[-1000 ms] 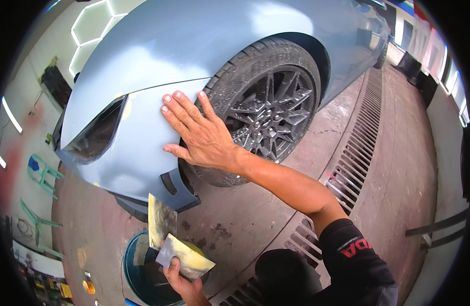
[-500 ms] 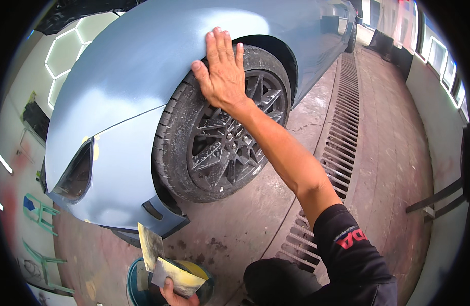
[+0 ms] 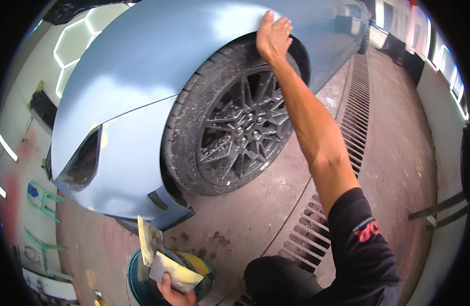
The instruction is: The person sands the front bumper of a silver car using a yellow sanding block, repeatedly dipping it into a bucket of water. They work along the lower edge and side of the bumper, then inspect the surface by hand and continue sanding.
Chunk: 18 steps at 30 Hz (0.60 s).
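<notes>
My right hand [image 3: 274, 40] lies flat with straight fingers on the car's blue-grey front fender [image 3: 199, 30], at the top of the wheel arch. It holds nothing. Below it is the front wheel [image 3: 247, 127], black-rimmed and speckled with pale marks. Low in the picture, my left hand [image 3: 174, 294] grips a thin flat piece [image 3: 179, 273], grey at one corner and smeared yellow. A second yellow-and-grey flat piece [image 3: 150, 240] stands just behind it; whether I hold that one too, I cannot tell. Both overlap a teal bucket [image 3: 135, 278] with a yellow patch inside.
Pale, hazy patches and small yellow spots mark the bodywork around the headlight [image 3: 82, 163]. A metal floor grate [image 3: 356, 122] runs along the car's side. Green plastic chairs [image 3: 43, 201] stand by the left wall. A dark-legged stand [image 3: 436, 209] is at the right.
My right hand has slid right and up along the fender edge, over the wheel arch. The view has shifted slightly. My left hand keeps hold of the flat piece by the bucket.
</notes>
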Tool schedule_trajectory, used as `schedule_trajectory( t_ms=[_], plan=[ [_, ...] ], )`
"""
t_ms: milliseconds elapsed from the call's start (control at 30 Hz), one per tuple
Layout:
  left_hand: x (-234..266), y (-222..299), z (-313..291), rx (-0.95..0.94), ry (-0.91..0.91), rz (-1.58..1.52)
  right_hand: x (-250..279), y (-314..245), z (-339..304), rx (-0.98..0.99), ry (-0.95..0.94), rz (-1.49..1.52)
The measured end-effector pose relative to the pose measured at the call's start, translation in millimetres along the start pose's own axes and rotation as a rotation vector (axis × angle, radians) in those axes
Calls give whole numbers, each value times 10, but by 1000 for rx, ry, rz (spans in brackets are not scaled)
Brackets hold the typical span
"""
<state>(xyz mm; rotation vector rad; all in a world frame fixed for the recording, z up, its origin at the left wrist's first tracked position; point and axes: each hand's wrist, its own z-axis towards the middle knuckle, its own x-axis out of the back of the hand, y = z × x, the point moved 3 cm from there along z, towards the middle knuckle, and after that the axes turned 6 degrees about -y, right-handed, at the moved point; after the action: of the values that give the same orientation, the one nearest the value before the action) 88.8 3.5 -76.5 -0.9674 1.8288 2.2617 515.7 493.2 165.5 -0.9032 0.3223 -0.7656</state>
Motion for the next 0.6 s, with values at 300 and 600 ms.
schedule_trajectory(
  t_ms=[300, 600],
  plan=[
    [-279, -69, 102, -11, 6, -41, -196, -617, -1551, 651, -212, -122],
    [-624, -474, 433, 157, -161, -206, 537, -316, -3792, 10, -1076, 620]
  ],
)
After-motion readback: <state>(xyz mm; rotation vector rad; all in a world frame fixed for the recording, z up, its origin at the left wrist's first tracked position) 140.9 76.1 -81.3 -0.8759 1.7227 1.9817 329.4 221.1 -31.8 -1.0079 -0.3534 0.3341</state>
